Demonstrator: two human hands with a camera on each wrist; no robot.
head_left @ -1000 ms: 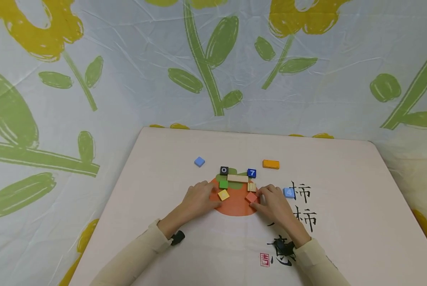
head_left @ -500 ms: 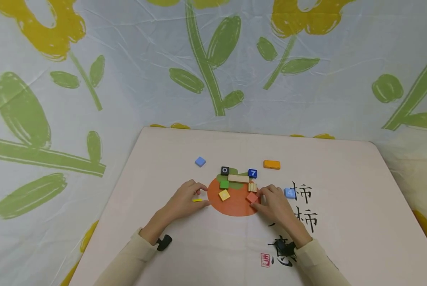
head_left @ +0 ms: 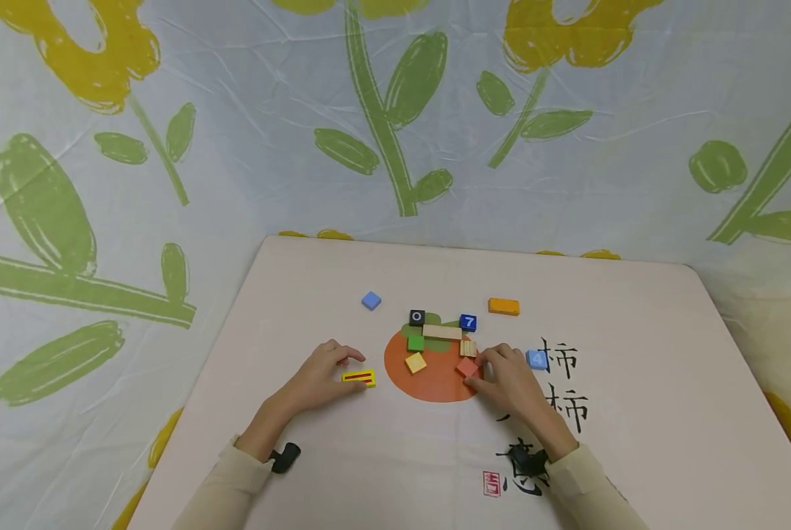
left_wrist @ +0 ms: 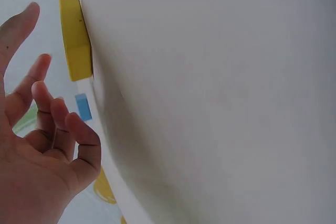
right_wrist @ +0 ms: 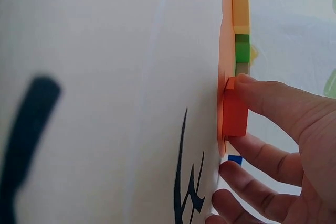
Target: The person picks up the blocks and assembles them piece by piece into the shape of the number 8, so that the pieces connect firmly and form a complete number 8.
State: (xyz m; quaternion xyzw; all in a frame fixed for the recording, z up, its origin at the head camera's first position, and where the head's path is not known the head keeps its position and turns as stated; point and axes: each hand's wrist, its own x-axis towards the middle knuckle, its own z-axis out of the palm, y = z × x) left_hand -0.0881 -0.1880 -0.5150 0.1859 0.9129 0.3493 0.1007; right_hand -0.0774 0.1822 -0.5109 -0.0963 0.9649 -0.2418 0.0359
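Note:
My right hand (head_left: 511,375) pinches a red block (head_left: 466,368) between thumb and index finger, on the lower right of a printed orange persimmon (head_left: 428,389). In the right wrist view the thumb and index finger lie at opposite ends of this red block (right_wrist: 235,111). To the left of the persimmon, my left hand (head_left: 316,377) has its fingers spread beside a yellow block with red stripes (head_left: 359,377). The left wrist view shows a gap between those fingers and the yellow block (left_wrist: 76,38). A pale yellow block (head_left: 416,363) lies on the persimmon, left of the red one.
On and around the persimmon sit a green block (head_left: 415,344), a striped wooden block (head_left: 468,348), a plain wooden bar (head_left: 442,333), a black "0" block (head_left: 417,317) and a blue "7" block (head_left: 468,322). Farther out lie blue blocks (head_left: 371,300) and an orange block (head_left: 504,306).
My left hand has moved left, off the persimmon's edge, and its fingers have parted from the yellow striped block, which now shows on the table. My right hand stays at the red block.

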